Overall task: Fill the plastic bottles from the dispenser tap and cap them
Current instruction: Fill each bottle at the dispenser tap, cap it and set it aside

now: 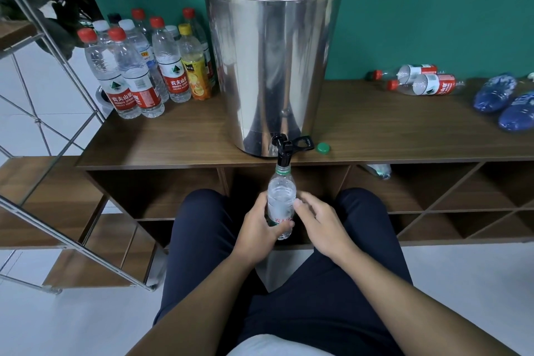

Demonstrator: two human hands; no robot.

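Standing upright under the tap [281, 150], the bottle [281, 199] is gripped by the left hand [260, 228]; the right hand [319, 221], loosely open, is nearer the green cap [323, 148].

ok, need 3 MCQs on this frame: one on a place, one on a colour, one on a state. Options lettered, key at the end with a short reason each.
1. Where does the loose green cap lie?
A. On the floor
B. On the counter top, right of the dispenser base
C. In a lower cubby

2. What colour is the cap of the bottle with the orange juice label?
A. Yellow
B. Blue
C. Black

3. What state is the bottle under the tap in?
A. Capped, lying flat
B. Crushed
C. Uncapped, upright, mouth at the tap

Key:
1 B: the cap sits on the wood beside the tap handle.
2 A: it is the one yellow cap among red and white ones.
3 C: the left hand grips it with its open neck at the spout; the right hand is at its side.
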